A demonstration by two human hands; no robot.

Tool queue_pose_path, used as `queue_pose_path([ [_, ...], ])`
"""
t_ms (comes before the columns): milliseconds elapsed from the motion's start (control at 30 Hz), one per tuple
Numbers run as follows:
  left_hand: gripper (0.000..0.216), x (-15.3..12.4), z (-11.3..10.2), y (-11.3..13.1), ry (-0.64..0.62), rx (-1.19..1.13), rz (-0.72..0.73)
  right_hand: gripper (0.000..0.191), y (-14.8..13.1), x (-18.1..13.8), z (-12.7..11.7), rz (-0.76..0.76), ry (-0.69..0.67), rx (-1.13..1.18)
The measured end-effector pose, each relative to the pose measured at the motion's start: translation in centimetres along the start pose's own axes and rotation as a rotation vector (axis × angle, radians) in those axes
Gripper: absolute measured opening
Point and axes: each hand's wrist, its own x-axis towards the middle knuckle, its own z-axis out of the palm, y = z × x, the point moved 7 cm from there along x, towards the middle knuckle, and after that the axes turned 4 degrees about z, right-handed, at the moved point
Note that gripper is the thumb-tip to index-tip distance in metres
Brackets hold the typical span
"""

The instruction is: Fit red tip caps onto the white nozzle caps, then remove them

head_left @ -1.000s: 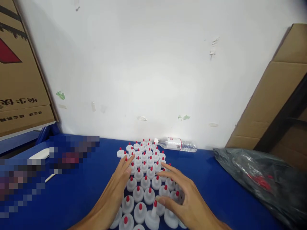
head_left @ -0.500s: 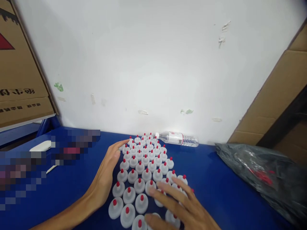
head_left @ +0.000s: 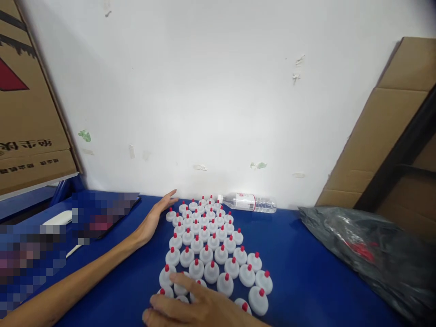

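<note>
Many white round caps (head_left: pixel 211 272) with small red tips stand upright in a dense group on the blue table (head_left: pixel 286 254). At the far left edge of the group is my left hand (head_left: pixel 157 217), its fingers stretched toward the wall and nothing held. It lies close beside the farther caps. My right hand (head_left: pixel 194 302) reaches over the near left caps with its fingers spread. Its fingertips are at or just above several caps, and I cannot tell whether they touch. Some near caps are hidden beneath this hand.
A clear plastic bottle (head_left: pixel 252 202) lies on its side against the white wall (head_left: pixel 211 91). A dark plastic bag (head_left: pixel 361 254) with red pieces sits at the right. Cardboard (head_left: pixel 361 141) stands behind it. A printed carton (head_left: pixel 34 109) and a white device (head_left: pixel 57 218) are at the left.
My right hand has swept left across the near caps. My left hand has shifted slightly away, toward the wall. The camera view has tilted a little.
</note>
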Motion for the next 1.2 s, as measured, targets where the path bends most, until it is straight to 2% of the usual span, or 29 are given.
queue_pose_path([
  [133, 0.037, -0.6, 0.8, -0.1, -0.111, -0.035, -0.032, 0.026, 1.7, -1.3, -0.1, 0.01, -0.05, 0.103],
  [300, 0.037, -0.7, 1.1, 0.3, -0.178, -0.064, -0.028, 0.022, 4.9, -3.3, -0.9, 0.051, -0.104, 0.129],
  [500, 0.038, -0.8, 1.2, 0.6, -0.189, -0.048, -0.016, 0.022, 7.5, -5.8, -1.2, 0.092, -0.105, 0.121],
  [733, 0.04, -0.9, 1.1, 0.8, -0.162, -0.019, 0.0, 0.031, 9.5, -7.3, -2.8, 0.077, -0.165, 0.044],
  [1000, 0.046, -1.7, -0.2, 2.9, -0.025, 0.155, 0.194, 0.025, 7.7, -6.6, -4.5, 0.005, -0.015, -0.022],
  [1200, 0.038, -3.8, -0.7, 6.7, 0.07, 0.378, 0.415, 0.034, 8.8, -8.6, -7.2, 0.19, 0.007, -0.069],
])
